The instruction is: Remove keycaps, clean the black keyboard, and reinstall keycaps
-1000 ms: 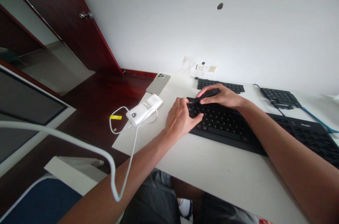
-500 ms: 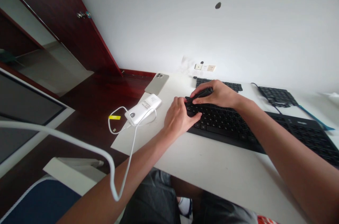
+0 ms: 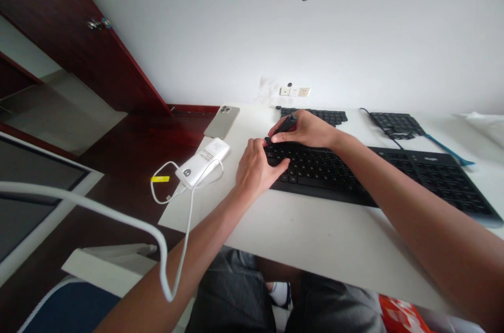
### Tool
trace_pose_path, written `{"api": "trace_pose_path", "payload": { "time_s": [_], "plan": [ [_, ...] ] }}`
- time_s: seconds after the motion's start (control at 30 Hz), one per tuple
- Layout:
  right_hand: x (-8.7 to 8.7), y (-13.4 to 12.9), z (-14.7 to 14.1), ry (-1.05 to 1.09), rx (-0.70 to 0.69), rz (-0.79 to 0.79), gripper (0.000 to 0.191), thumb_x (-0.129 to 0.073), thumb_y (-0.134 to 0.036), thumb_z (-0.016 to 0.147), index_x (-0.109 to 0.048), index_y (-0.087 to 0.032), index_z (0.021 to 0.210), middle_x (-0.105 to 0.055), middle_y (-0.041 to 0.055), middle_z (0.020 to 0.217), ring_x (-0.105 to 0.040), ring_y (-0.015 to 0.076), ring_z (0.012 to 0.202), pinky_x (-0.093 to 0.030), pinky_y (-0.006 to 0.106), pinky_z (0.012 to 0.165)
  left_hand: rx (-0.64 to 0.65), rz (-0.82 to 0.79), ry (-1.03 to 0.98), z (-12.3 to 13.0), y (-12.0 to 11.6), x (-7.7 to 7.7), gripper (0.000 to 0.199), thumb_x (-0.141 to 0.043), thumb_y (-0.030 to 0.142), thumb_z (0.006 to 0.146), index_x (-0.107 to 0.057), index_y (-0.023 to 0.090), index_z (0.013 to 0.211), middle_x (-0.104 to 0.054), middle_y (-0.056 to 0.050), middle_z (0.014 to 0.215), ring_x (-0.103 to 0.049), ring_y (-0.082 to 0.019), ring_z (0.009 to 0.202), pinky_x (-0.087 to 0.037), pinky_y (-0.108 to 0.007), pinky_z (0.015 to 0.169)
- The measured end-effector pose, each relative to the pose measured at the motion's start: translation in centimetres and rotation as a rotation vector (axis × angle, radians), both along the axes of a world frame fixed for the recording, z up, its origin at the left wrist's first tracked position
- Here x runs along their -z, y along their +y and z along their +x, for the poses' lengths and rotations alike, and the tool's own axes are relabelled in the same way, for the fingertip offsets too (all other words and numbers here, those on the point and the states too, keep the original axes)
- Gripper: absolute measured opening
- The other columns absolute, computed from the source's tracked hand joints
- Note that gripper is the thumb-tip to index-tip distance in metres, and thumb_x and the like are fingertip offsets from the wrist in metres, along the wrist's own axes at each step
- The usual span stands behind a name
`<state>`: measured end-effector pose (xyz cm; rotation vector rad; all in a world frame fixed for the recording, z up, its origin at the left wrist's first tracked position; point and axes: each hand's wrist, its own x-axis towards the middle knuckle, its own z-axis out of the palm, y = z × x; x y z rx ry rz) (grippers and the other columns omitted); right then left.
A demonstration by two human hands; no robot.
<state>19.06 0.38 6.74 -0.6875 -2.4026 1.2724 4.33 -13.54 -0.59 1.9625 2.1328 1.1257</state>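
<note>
Fingers of the right hand (image 3: 303, 131) had folded further over a slim black tool (image 3: 287, 124) than a moment before, pinching it firmly against the thumb, its tip now down at the far-left corner of a black keyboard (image 3: 326, 178). The left hand (image 3: 258, 167) lay curled on the keys just beside that tip, though whether it held anything I could not tell. Nothing stood between the hands and the keys, but a white cable (image 3: 163, 264) hung near the left forearm. Farther left lay a white power bank (image 3: 202, 163) and a smartphone (image 3: 220, 122); to the far right sat a black keypad (image 3: 396, 124), another keyboard's (image 3: 444, 180) keys just beyond the first, all on a white desk (image 3: 315, 238).
</note>
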Motion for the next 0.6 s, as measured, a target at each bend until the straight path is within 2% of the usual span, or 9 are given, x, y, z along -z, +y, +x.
{"api": "trace_pose_path", "payload": {
  "time_s": [0.17,0.3,0.4,0.5,0.6],
  "plan": [
    [-0.5,-0.3,-0.2,-0.038,0.019,0.138,0.045,-0.081,-0.053,0.082,-0.085,-0.013,0.102,-0.08,0.0088,0.081,-0.072,0.0241,0.079,-0.054,0.033,0.069,0.006,0.025,0.02,-0.2,0.3,0.3,0.049,-0.082,0.045,0.085,-0.046,0.023,0.109,-0.058,-0.007,0.106,-0.067,-0.028,0.103,-0.058,-0.043,0.089],
    [-0.5,-0.2,0.0,-0.04,-0.018,0.146,0.043,-0.079,-0.052,0.084,-0.085,-0.014,0.103,-0.08,0.0071,0.083,-0.072,0.0232,0.079,-0.053,0.031,0.069,0.024,0.012,0.024,-0.3,0.3,0.3,0.052,-0.082,0.044,0.085,-0.047,0.023,0.116,-0.059,-0.007,0.11,-0.066,-0.029,0.106,-0.058,-0.043,0.09],
    [-0.5,-0.2,0.0,-0.05,0.004,0.166,0.043,-0.078,-0.052,0.084,-0.085,-0.012,0.1,-0.079,0.0072,0.08,-0.071,0.0243,0.079,-0.054,0.032,0.067,0.021,-0.034,0.024,-0.2,0.2,-0.2,0.052,-0.081,0.044,0.086,-0.048,0.024,0.121,-0.059,-0.006,0.11,-0.067,-0.028,0.107,-0.058,-0.041,0.088],
    [-0.6,-0.2,0.0,-0.063,0.014,0.196,0.041,-0.08,-0.049,0.083,-0.085,-0.01,0.096,-0.078,0.0085,0.077,-0.072,0.0257,0.08,-0.054,0.032,0.066,0.001,-0.076,0.019,-0.1,0.1,-0.6,0.051,-0.081,0.044,0.086,-0.049,0.024,0.121,-0.06,-0.006,0.109,-0.068,-0.029,0.106,-0.057,-0.041,0.087],
    [-0.5,-0.1,0.2,-0.045,0.011,0.156,0.04,-0.083,-0.048,0.081,-0.084,-0.01,0.095,-0.078,0.0085,0.078,-0.073,0.0258,0.082,-0.055,0.031,0.068,0.003,-0.092,0.015,0.0,0.2,-0.9,0.051,-0.081,0.045,0.086,-0.05,0.023,0.12,-0.06,-0.006,0.109,-0.068,-0.029,0.107,-0.057,-0.041,0.088]
  ]
}}
